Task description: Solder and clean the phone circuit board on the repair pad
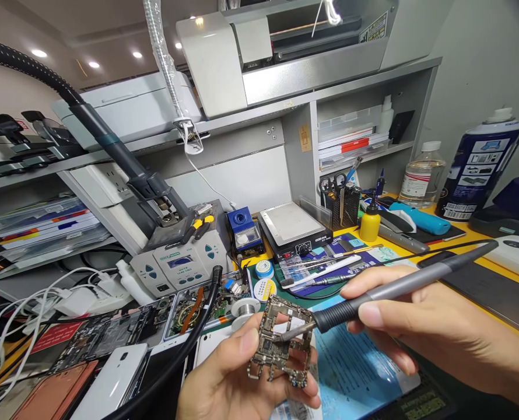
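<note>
My left hand (228,367) holds a small phone circuit board (273,349) by its edges, thumb on the left side and fingers beneath. The board has rectangular cut-outs and dense tiny components. In my right hand (399,321) is a soldering iron (388,291) with a grey handle, a black ribbed grip and a cable at its rear. Its metal tip lies over the middle of the board, seemingly touching it. Under both hands are a light-blue printed sheet (351,367) and a green mat. A spool of solder wire (245,309) stands just behind my left hand.
A grey rework station (183,262) stands at the left, with a black hose (185,344) curving past my left hand. Behind are a heating plate (292,223) and a yellow bottle (370,223). Phones (111,382) lie front left; a spray can (478,166) stands right.
</note>
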The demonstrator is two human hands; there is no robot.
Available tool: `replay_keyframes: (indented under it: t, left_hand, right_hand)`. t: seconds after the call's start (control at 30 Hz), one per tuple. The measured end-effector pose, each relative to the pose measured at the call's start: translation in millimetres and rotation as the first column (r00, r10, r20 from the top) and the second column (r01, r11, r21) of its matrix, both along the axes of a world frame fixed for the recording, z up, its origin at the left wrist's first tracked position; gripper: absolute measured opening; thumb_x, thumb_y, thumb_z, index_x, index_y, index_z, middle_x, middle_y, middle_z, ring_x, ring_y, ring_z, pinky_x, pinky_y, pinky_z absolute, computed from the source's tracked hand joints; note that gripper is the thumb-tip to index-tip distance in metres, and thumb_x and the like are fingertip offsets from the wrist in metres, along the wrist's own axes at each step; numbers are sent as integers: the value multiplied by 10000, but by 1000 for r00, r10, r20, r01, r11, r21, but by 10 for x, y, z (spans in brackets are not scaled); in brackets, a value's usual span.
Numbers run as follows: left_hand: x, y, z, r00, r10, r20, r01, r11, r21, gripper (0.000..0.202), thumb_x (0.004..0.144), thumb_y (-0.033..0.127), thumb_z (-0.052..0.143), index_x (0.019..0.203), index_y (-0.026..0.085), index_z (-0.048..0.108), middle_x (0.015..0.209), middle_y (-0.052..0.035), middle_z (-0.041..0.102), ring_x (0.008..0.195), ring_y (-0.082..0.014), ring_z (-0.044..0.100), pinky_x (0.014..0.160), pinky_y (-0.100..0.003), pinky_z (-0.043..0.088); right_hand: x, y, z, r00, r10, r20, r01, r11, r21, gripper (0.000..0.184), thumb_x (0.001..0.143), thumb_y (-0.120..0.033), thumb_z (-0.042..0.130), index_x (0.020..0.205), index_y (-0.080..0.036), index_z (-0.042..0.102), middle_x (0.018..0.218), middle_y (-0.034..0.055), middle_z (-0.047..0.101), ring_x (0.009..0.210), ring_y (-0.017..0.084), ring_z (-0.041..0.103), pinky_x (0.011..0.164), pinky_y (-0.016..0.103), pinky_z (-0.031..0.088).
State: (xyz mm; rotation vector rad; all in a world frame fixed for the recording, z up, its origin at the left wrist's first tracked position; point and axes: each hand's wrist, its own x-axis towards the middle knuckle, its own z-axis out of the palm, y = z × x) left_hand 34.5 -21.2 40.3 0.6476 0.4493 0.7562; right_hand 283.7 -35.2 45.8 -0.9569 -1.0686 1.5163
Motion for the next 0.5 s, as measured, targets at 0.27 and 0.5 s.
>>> replay_keyframes:
  t: [0.27,0.5]
  left_hand:
    - [-5,17,-84,998,-19,61,16,999,44,332,894,353,640,1115,131,752,1045,-186,757,891,-298,721,853,-447,499]
    - [-21,7,-55,999,-30,27,29,998,55,348,897,386,650,1131,146,744,1061,-188,753,889,-304,718,861,-464,482]
  right_hand:
    - [19,30,-31,999,26,-22,-25,999,26,237,685,-362,889,896,-281,816,711,67,778,392,119,625,353,144,456]
    - [2,40,-28,1000,15,-21,-15,1000,21,229,687,-361,889,889,-282,815,707,70,777,389,115,616,357,150,465]
